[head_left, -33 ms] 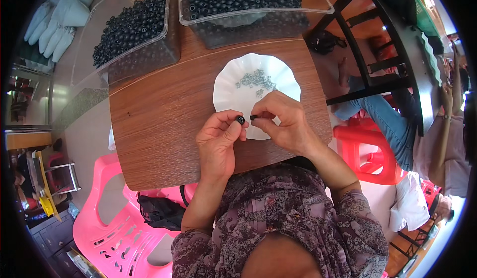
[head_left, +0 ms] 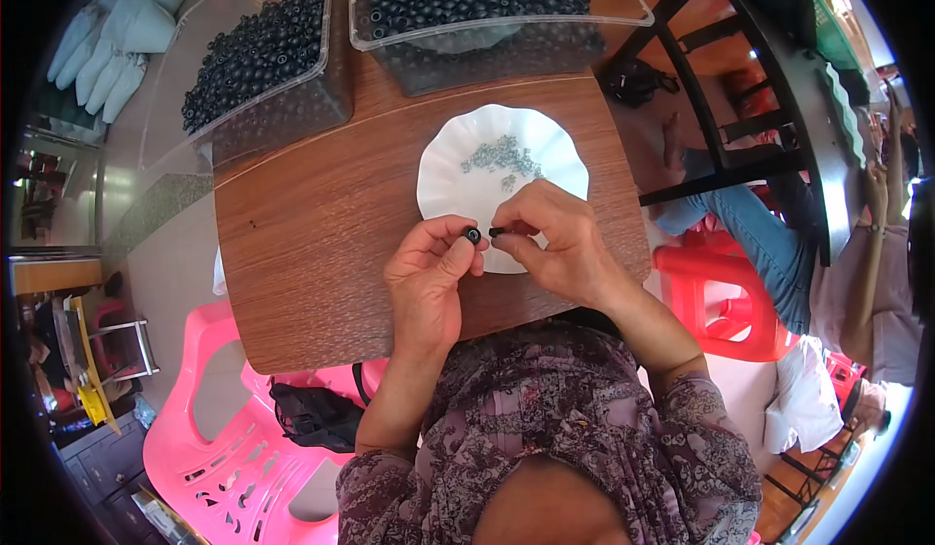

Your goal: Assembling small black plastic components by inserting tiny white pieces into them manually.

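Note:
Pinched between the thumb and fingers of my left hand [head_left: 429,272] is a small black round bead-like piece [head_left: 472,235], its open end turned toward my other hand. My right hand [head_left: 557,238] grips a small dark piece [head_left: 497,231] between thumb and forefinger, a short gap from the bead; most of it is hidden by the fingers. Both hands are over the near edge of a white scalloped plate [head_left: 443,170]. On that plate lies a loose cluster of tiny clear, pale grey-green bits [head_left: 504,155], too small to name.
Two clear plastic tubs hold many black bead-like pieces: a left tub [head_left: 278,121] and a right tub [head_left: 477,58]. They stand at the far side of the brown wooden table [head_left: 321,253]. A pink plastic chair [head_left: 209,438] is at left, a red stool [head_left: 716,301] and a seated person [head_left: 760,243] at right.

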The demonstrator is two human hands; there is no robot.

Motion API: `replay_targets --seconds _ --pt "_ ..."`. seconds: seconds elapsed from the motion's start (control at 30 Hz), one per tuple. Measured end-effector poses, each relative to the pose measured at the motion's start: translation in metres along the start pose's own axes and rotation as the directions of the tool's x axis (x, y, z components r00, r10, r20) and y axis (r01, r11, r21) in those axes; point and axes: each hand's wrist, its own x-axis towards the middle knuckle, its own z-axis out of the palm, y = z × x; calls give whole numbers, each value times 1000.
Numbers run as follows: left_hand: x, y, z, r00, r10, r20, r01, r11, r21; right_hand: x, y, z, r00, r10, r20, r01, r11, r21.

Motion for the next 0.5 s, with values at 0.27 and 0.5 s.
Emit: replay_targets --seconds 0.27,0.5 --pt "-3 -3 7 1000 -2 17 3 1000 -8 -6 -10 -5 1000 13 4 -12 991 -133" --pt "-4 -7 10 999 22 45 -22 1000 -15 -13 -12 -10 998 -63 -6 63 996 -66"
